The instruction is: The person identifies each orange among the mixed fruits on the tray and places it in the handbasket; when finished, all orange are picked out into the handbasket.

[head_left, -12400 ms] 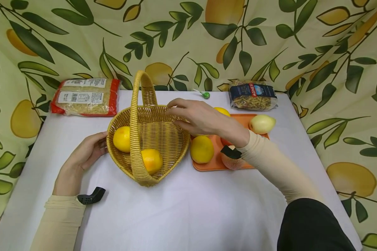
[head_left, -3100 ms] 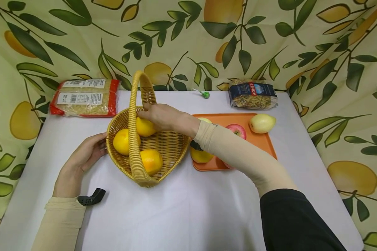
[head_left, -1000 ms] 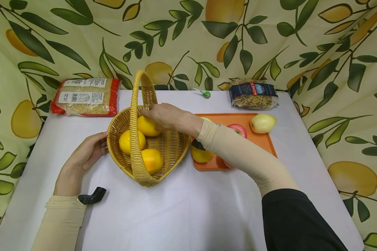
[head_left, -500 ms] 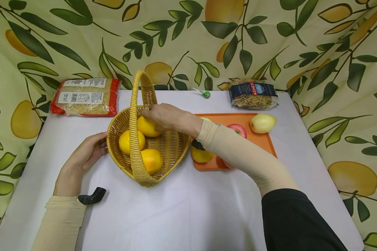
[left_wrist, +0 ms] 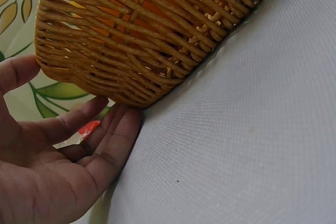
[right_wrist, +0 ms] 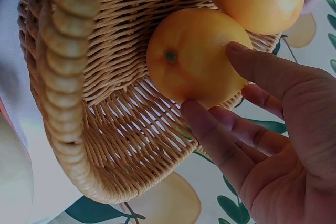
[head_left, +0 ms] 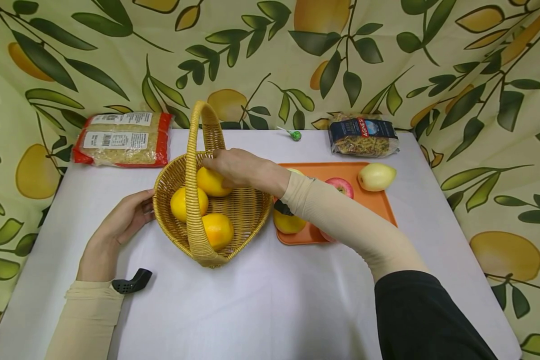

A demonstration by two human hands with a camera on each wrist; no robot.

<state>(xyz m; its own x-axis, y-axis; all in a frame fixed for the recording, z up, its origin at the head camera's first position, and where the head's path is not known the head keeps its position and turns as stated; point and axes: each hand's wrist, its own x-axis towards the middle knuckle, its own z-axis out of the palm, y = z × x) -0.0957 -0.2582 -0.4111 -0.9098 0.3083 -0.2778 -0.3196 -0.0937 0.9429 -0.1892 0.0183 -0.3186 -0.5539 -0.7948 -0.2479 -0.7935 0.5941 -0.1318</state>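
In the head view, a wicker basket [head_left: 247,210] with a tall handle stands on the table, holding three yellow-orange grapefruits. My right hand [head_left: 247,170] reaches inside and holds the rearmost grapefruit [head_left: 211,181] between thumb and fingers. Seen from the right wrist, the thumb lies on one side of that grapefruit [right_wrist: 197,59] and the fingertips on another. One grapefruit [head_left: 180,204] lies left, partly behind the handle, and another [head_left: 218,231] sits nearest the front. My left hand [head_left: 121,220] touches the basket's left side; from the left wrist, its fingertips rest low against the weave [left_wrist: 131,51].
Right of the basket is an orange tray [head_left: 373,205] bearing a red apple [head_left: 340,186], a pale yellow-green pear-like fruit [head_left: 377,177] and a yellow fruit [head_left: 289,222]; my forearm hides part. Behind lie a red-edged bag [head_left: 121,140], a green lollipop [head_left: 293,134] and a pasta bag [head_left: 363,137].
The basket held two grapefruits 12.4 s ago; a third is there now, under my right hand. Since 3.1 s ago the left grapefruit has shifted slightly right. The last second shows no visible movement.
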